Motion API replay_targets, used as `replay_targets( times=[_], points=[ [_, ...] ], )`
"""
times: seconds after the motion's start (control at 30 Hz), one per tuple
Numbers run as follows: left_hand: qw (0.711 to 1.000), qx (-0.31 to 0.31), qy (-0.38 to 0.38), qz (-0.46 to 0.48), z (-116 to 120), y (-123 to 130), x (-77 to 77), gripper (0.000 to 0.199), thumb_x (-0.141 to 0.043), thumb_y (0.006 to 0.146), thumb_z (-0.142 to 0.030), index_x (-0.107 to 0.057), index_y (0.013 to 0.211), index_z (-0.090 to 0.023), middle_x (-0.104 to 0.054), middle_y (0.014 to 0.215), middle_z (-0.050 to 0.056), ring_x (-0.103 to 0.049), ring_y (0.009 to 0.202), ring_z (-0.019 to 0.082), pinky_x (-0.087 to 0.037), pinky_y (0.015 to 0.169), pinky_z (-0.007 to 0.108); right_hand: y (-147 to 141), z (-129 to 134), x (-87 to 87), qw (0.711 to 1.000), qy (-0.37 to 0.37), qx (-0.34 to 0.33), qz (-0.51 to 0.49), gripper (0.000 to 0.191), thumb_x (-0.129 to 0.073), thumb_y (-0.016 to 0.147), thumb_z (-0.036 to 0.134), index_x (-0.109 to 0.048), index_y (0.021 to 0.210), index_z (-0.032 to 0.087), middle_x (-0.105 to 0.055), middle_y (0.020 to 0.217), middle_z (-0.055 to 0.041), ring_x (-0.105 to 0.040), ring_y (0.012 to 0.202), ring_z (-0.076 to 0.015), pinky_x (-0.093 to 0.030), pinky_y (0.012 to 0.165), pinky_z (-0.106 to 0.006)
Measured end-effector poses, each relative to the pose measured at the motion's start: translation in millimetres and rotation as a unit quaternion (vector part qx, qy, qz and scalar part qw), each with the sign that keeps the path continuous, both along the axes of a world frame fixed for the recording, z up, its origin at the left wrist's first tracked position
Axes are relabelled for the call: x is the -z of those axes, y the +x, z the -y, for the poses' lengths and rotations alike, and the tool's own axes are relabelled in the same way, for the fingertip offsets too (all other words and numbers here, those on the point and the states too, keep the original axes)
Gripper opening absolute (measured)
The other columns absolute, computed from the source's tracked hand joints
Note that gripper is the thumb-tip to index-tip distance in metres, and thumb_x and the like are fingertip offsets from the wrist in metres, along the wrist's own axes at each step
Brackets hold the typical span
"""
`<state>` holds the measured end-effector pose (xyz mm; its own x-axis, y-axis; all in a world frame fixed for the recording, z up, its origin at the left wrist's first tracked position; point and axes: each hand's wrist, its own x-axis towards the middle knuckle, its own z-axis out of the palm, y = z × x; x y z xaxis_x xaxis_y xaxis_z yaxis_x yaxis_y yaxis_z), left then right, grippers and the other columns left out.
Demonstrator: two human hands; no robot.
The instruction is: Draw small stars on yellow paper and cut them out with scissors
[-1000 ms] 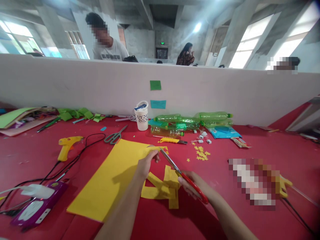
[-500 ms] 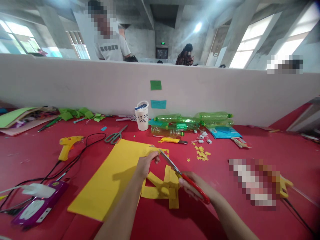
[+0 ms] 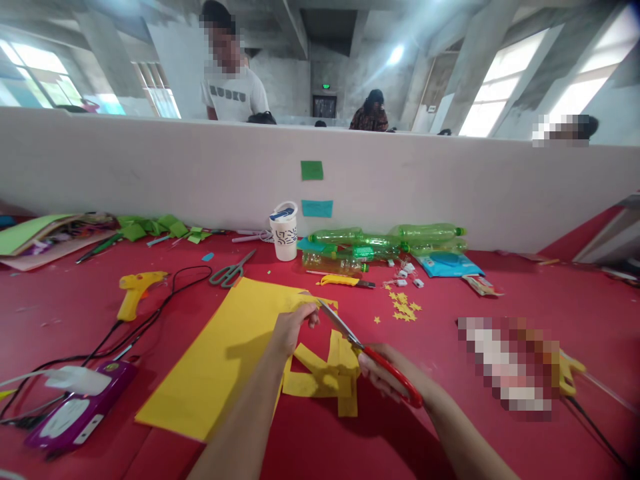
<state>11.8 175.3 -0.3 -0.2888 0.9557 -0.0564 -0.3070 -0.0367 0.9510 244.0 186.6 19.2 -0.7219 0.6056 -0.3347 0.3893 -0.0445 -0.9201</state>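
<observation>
My right hand (image 3: 384, 375) is closed around red-handled scissors (image 3: 337, 321), whose blades point up and left. Their tips touch or nearly touch a small yellow piece (image 3: 311, 299) pinched in the fingers of my left hand (image 3: 298, 323); whether the tips lie on it or just beside it I cannot tell. Beneath my left hand and forearm lies a large yellow sheet (image 3: 210, 360). Several cut yellow strips (image 3: 320, 385) overlap on the red table between my hands. Small yellow stars (image 3: 404, 308) are scattered beyond my right hand.
A yellow utility knife (image 3: 340, 281), green plastic bottles (image 3: 380, 243) and a white cup (image 3: 285, 240) stand or lie along the back. On the left are grey scissors (image 3: 230, 274), a yellow glue gun (image 3: 135, 292) and a purple power strip (image 3: 85, 407) with cables. A white partition (image 3: 200, 173) closes the far side.
My right hand and the scissor handles have shifted very slightly. My left hand stays in place. Behind the partition, a person in a white shirt has moved to the right.
</observation>
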Motion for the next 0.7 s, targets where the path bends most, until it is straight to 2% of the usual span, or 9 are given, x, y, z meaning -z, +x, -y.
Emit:
replay_targets(
  times=[0.2,0.5,0.7],
  points=[
    [1.0,0.01,-0.004,-0.01,-0.8,-0.9,1.8,0.024,-0.06,0.072,-0.028,-0.061,0.051,-0.015,-0.055,0.049,0.0,-0.053,0.057,0.013,-0.039,0.057,0.025,2.0,-0.9,0.8,1.0,-0.017,0.016,0.02,0.04,-0.045,0.083,0.056,-0.046,0.072,0.017,-0.041,0.047,0.007,-0.034,0.031,-0.0035,-0.03,0.032,-0.015],
    [0.999,0.02,-0.019,-0.02,1.0,-3.5,-1.5,0.027,-0.062,0.07,-0.029,-0.059,0.047,-0.015,-0.055,0.048,0.0,-0.051,0.053,0.012,-0.039,0.057,0.026,3.4,-1.5,-3.8,1.0,-0.009,0.004,0.018,0.04,-0.046,0.083,0.055,-0.046,0.071,0.017,-0.04,0.045,0.0078,-0.033,0.032,-0.0033,-0.032,0.035,-0.016],
    [0.999,0.031,0.002,-0.022,1.6,-3.4,-5.9,0.027,-0.061,0.07,-0.028,-0.058,0.046,-0.015,-0.053,0.046,-0.001,-0.05,0.051,0.012,-0.039,0.057,0.026,3.8,-0.8,-5.9,1.0,-0.009,0.004,0.022,0.041,-0.046,0.083,0.056,-0.047,0.071,0.017,-0.041,0.047,0.0073,-0.035,0.032,-0.0035,-0.03,0.033,-0.015]
  ],
)
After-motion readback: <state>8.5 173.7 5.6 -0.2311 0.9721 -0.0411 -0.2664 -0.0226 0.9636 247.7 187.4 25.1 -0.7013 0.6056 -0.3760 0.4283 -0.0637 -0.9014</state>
